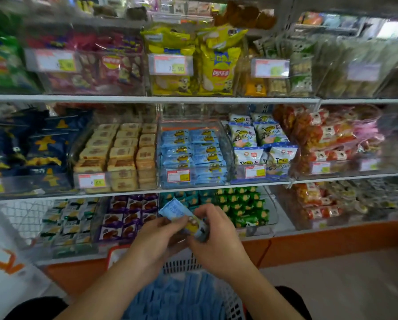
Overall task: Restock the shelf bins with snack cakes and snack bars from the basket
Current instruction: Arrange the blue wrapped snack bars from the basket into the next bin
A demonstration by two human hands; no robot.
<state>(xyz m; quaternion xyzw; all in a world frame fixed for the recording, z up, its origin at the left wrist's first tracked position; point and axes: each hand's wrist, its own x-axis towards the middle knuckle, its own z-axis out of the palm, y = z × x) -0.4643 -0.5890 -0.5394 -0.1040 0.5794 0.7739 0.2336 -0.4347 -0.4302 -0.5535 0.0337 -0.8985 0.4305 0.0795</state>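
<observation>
Both hands hold a small stack of light-blue snack cake packets [178, 211] above the basket. My left hand [157, 239] grips the stack from the left and below. My right hand [213, 234] pinches its right end with curled fingers. Below my arms the white basket [231, 299] holds several more blue packets [170, 296]. On the middle shelf, straight ahead, a clear bin [225, 144] holds rows of the same blue packets [193, 151] behind a price label.
Left of that bin sits a bin of tan snack cakes [119, 153]; to its right is a bin of white-and-blue packets [260, 139]. The lower shelf has purple [128, 213] and green [242, 204] packets. An orange base [320, 241] runs under the shelves. A white bag [4, 262] hangs at left.
</observation>
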